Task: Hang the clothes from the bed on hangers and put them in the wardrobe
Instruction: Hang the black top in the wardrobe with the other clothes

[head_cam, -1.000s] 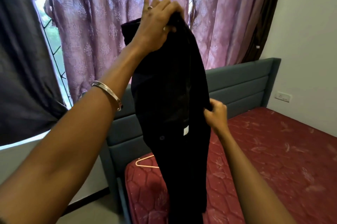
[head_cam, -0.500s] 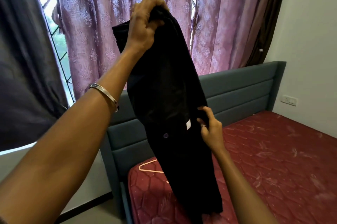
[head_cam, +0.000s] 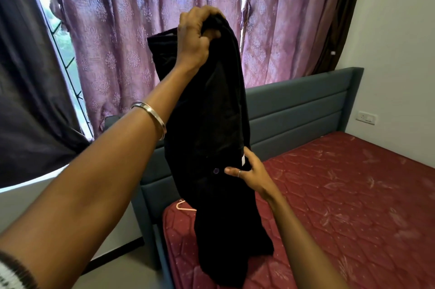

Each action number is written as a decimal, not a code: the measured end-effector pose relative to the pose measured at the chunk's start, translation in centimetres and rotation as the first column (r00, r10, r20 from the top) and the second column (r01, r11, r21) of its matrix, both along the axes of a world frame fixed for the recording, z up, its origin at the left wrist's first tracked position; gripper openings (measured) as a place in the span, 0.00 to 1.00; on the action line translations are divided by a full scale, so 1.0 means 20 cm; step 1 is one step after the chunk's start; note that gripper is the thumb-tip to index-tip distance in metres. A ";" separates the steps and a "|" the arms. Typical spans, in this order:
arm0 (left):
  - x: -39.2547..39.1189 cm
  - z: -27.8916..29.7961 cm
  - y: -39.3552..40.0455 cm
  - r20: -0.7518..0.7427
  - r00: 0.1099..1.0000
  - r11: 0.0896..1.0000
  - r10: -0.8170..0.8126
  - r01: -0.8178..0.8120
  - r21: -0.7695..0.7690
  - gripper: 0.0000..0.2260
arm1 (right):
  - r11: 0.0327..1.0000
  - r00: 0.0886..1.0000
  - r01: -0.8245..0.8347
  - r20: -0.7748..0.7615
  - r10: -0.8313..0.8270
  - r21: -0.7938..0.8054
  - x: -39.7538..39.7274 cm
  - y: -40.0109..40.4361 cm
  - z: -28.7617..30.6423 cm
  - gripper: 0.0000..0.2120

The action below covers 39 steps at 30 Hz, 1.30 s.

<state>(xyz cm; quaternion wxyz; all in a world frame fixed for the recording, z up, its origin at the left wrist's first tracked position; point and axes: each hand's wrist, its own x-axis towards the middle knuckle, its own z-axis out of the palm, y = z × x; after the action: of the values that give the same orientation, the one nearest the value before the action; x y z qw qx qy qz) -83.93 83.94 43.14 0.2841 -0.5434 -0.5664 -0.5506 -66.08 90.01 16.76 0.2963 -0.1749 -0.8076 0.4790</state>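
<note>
**Black garment held up over bed corner**

Left hand (head_cam: 196,36) raised, fingers curled tight round the bunched top of a black garment (head_cam: 211,135), which hangs down, its lower end on the red mattress (head_cam: 353,194). Right hand (head_cam: 250,172) pinches the garment's edge lower down, beside a small button (head_cam: 215,170). Pink hanger (head_cam: 184,206) lies on the mattress corner, partly hidden behind the garment. Silver bangle (head_cam: 150,116) on left wrist. Purple curtains (head_cam: 131,36) behind the blue-grey headboard (head_cam: 301,109).
</note>
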 end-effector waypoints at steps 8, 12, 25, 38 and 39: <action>-0.07 -0.08 -0.04 0.069 0.994 0.996 0.081 -0.083 0.025 0.15 | 0.978 0.963 -0.020 -0.267 -0.037 -0.209 0.24 0.13 0.01 0.42; -0.15 -0.12 -0.03 0.271 0.962 0.994 0.034 -0.062 0.095 0.13 | 0.976 0.987 0.133 -0.065 -0.146 -0.173 0.43 0.25 0.07 0.37; -0.16 -0.90 0.23 0.797 0.601 0.990 -0.063 0.135 -0.024 0.17 | 0.061 0.353 0.736 -0.304 -0.885 0.674 0.92 0.45 0.03 0.20; -0.10 -2.26 0.11 0.956 -0.260 0.983 0.135 0.154 -0.097 0.23 | 0.678 0.356 0.378 0.577 -0.735 0.631 0.63 0.02 -1.33 0.32; -0.13 -2.37 0.07 0.944 -0.274 0.976 0.184 0.161 -0.143 0.24 | 0.719 0.333 0.370 0.639 -0.694 0.588 0.59 -0.02 -1.41 0.32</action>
<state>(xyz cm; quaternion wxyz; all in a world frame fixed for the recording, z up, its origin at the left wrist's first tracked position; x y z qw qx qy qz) -86.59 85.42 -4.34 -0.3371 0.0921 -0.6271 -0.6962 -54.20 89.66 -11.54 0.0452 -0.5839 -0.8082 0.0625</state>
